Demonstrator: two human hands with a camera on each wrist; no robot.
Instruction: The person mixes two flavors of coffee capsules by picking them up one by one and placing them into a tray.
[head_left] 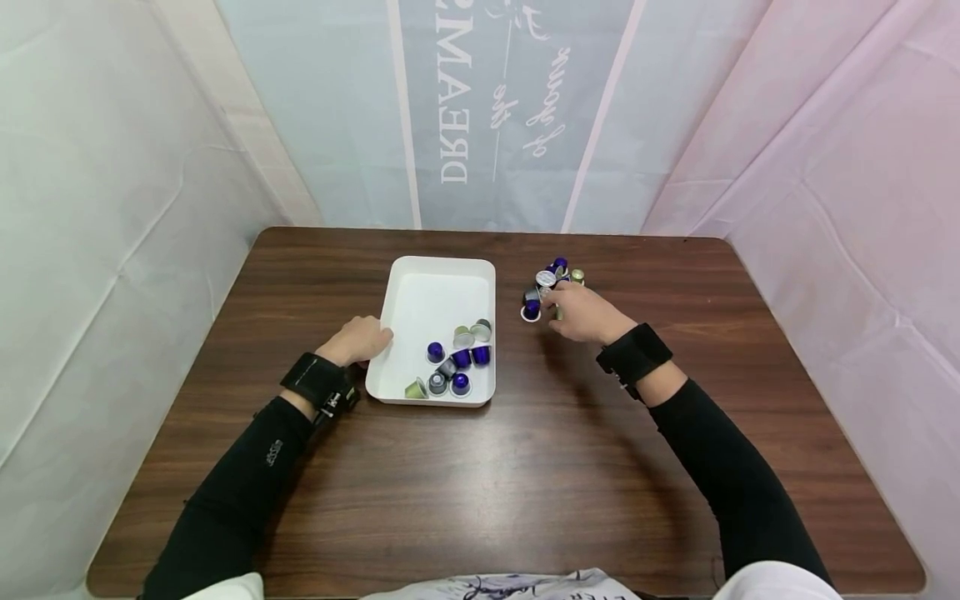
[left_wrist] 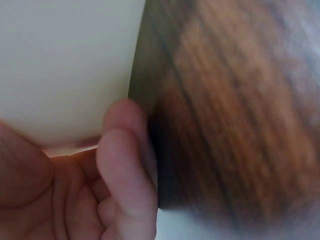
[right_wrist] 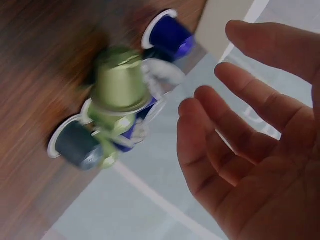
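Observation:
My left hand (head_left: pixel 356 340) is at the left side of the white tray (head_left: pixel 412 287), gripping its rim; the left wrist view shows the curled fingers (left_wrist: pixel 122 160) against the tray edge. Several coffee capsules lie in the tray's near right part, among them a blue capsule (head_left: pixel 436 352) and a green capsule (head_left: pixel 416 389). To the right of the tray, my right hand (head_left: pixel 587 313) reaches over a heap of blue, green and grey capsules. The right wrist view shows its fingers apart and holding nothing, beside a green capsule (right_wrist: pixel 120 80) and a dark capsule (right_wrist: pixel 77 145).
The brown wooden table (head_left: pixel 450 492) carries the tray and the capsule heap. A pale blue lettered curtain (head_left: pixel 345 125) hangs behind its far edge. White fabric (head_left: pixel 97 208) rises at both sides.

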